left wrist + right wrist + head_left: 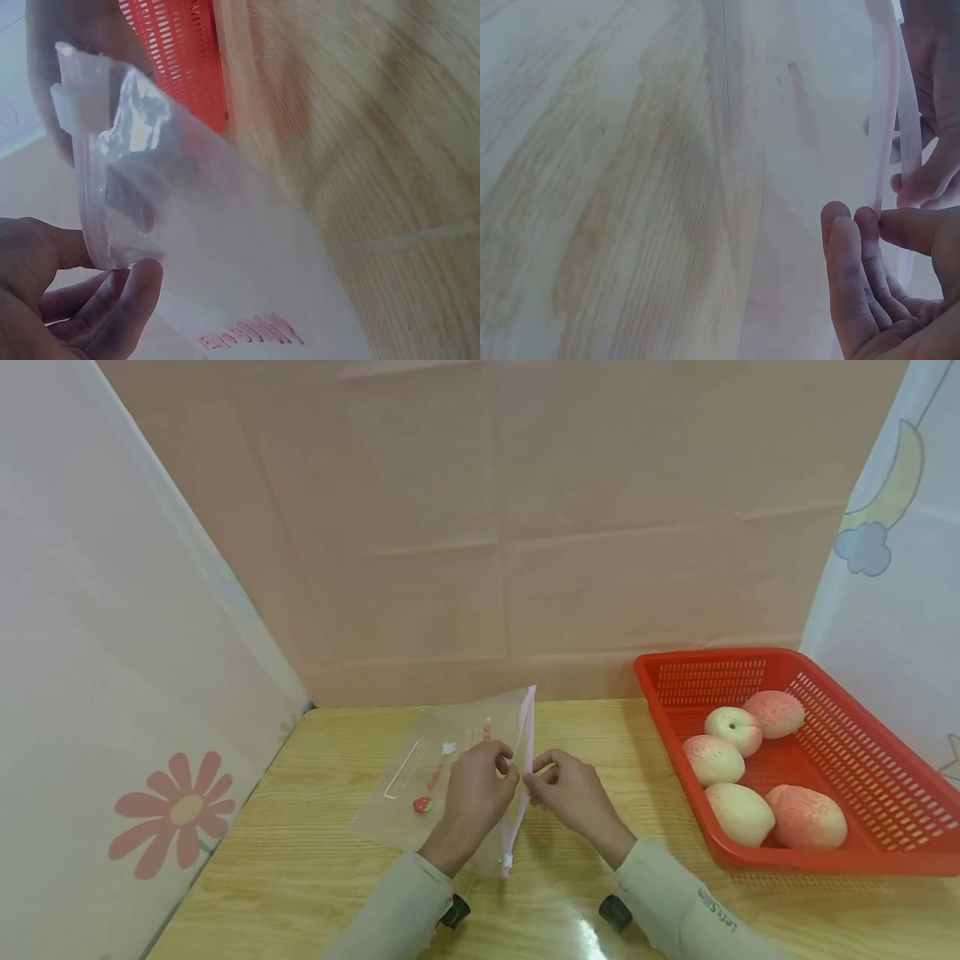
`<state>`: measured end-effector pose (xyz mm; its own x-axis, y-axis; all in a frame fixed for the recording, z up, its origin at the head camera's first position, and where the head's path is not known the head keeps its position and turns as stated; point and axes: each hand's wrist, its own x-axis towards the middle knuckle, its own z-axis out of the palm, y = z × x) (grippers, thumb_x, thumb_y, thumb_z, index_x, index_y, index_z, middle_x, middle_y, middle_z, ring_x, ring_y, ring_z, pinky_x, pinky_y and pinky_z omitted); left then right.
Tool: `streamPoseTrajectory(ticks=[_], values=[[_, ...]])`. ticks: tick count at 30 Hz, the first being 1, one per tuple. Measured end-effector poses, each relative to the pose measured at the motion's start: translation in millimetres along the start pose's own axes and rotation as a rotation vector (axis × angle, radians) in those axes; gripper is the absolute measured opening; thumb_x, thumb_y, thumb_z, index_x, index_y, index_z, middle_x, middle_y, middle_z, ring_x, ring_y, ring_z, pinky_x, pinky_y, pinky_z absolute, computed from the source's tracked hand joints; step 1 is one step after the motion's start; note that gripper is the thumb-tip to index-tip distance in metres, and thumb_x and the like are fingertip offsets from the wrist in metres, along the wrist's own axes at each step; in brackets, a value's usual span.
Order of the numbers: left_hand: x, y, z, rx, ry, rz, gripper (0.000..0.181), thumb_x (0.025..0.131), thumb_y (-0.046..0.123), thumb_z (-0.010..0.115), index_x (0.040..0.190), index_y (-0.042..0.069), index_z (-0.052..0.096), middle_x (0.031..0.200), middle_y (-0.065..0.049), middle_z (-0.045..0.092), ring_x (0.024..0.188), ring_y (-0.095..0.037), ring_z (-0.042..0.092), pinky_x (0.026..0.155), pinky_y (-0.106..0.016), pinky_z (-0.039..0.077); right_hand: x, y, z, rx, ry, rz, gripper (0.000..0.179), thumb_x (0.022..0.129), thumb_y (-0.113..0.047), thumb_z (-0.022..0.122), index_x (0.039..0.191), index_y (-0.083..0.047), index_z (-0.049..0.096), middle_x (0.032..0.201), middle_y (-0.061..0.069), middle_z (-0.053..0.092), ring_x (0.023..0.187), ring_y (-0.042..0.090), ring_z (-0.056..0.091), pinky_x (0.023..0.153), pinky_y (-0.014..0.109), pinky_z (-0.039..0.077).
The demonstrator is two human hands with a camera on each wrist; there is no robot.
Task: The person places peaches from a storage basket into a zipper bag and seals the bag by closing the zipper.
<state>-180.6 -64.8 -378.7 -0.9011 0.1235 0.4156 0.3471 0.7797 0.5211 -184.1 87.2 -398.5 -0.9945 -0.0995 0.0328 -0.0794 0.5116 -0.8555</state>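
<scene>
A clear slider zip bag [405, 777] with a strawberry print and a pink zip edge [531, 727] is held above the wooden table, its zip edge to the right. My left hand [480, 785] pinches the zip edge from the left; in the left wrist view the thumb and fingers [142, 292] meet on the plastic. From the right, my right hand [572, 789] pinches the opposite lip, as the right wrist view shows between thumb and fingertips [844, 247]. The two lips stand slightly apart there. A white slider [507, 861] sits at the near end of the zip.
To the right stands a red plastic basket [690, 827] holding several peaches [738, 814]. A wooden table [247, 860] lies beneath everything. Cloth-like walls [405, 568] close off the back and both sides.
</scene>
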Motion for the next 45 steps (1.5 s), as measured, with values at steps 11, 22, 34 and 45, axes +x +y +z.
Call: streamPoseTrajectory(ticks=[11, 22, 34, 45], values=[[1.8, 3.9, 0.4, 0.152, 0.109, 0.163, 0.008, 0.082, 0.004, 0.074, 0.09, 0.004, 0.072, 0.075, -0.004, 0.066, 0.05, -0.003, 0.042, 0.043, -0.007, 0.032, 1.1, 1, 0, -0.021, 0.03, 0.01, 0.022, 0.09, -0.016, 0.072, 0.107, -0.006, 0.064, 0.074, -0.001, 0.074, 0.067, 0.021, 0.072, 0.056, 0.026, 0.053], [4.8, 4.9, -2.7, 0.264, 0.237, 0.237, 0.009, 0.077, 0.001, 0.076, 0.083, 0.004, 0.07, 0.078, -0.005, 0.066, 0.054, -0.011, 0.06, 0.044, -0.013, 0.043, 0.7, 6, -1, -0.012, 0.015, 0.065, 0.025, 0.088, -0.016, 0.073, 0.108, -0.006, 0.062, 0.073, -0.001, 0.074, 0.068, 0.019, 0.073, 0.057, 0.026, 0.053], [10.8, 10.0, -10.2, 0.225, 0.287, 0.245, 0.009, 0.077, 0.001, 0.076, 0.082, 0.003, 0.068, 0.08, -0.007, 0.064, 0.051, -0.012, 0.057, 0.043, -0.015, 0.044, 7.1, 5, -8, -0.012, 0.044, 0.045, 0.018, 0.093, -0.019, 0.068, 0.106, -0.006, 0.063, 0.072, 0.001, 0.073, 0.065, 0.018, 0.071, 0.057, 0.027, 0.056], [13.2, 8.1, -17.0, 0.11, 0.283, 0.174, 0.009, 0.078, -0.005, 0.073, 0.086, -0.002, 0.07, 0.081, -0.01, 0.064, 0.059, -0.017, 0.065, 0.044, -0.007, 0.043, 6.8, 15, -13, -0.037, 0.043, 0.139, 0.011, 0.088, -0.013, 0.067, 0.096, -0.005, 0.063, 0.072, 0.004, 0.073, 0.061, 0.015, 0.069, 0.054, 0.027, 0.055]])
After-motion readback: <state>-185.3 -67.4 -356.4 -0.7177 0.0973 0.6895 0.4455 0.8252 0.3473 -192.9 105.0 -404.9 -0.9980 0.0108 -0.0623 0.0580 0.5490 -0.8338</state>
